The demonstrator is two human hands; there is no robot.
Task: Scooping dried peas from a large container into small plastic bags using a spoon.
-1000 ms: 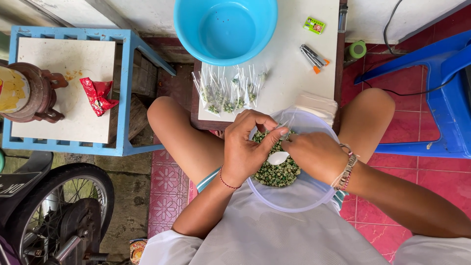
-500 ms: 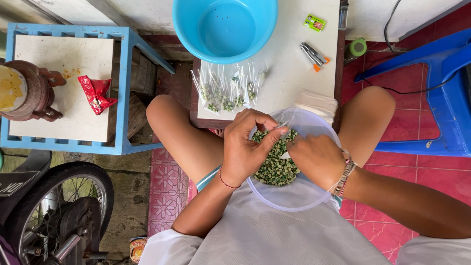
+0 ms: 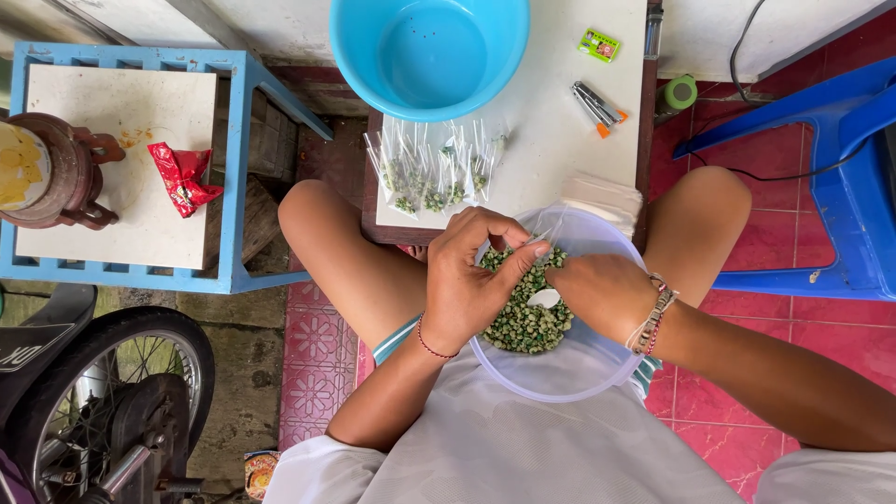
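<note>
Far left, at 9 o'clock of the view, I note a brown clay pot on a blue-framed stand, with a crumpled red wrapper just beside the pot. A motorbike wheel sits at 7 o'clock.

Left hand: forearm comes up from 6 o'clock, wrist bent, back of hand toward the camera, a thin red cord at the wrist. The fingers curl in and the thumb reaches toward 3 o'clock; they pinch a small clear bag, whose mouth I cannot make out. The bag is held over the bowl's 12 o'clock rim, between the two hands. Its long axis I cannot tell.

Clear plastic bowl: rests in the lap between the knees and holds a heap of green peas, piled toward its 11 o'clock side, with a small white scoop-like piece lying on them.

Right hand: forearm enters from 4 o'clock, beaded bracelet at the wrist, fingers bent down and inward toward 9 o'clock, meeting the left thumb. Whether it grips the bag or something else is hidden.

At 12 o'clock, on the white tabletop: a blue basin, and a row of filled clear packets with long axes running 12 to 6. Orange-tipped lighters lie at 1 o'clock. A blue chair stands at 3 o'clock.
</note>
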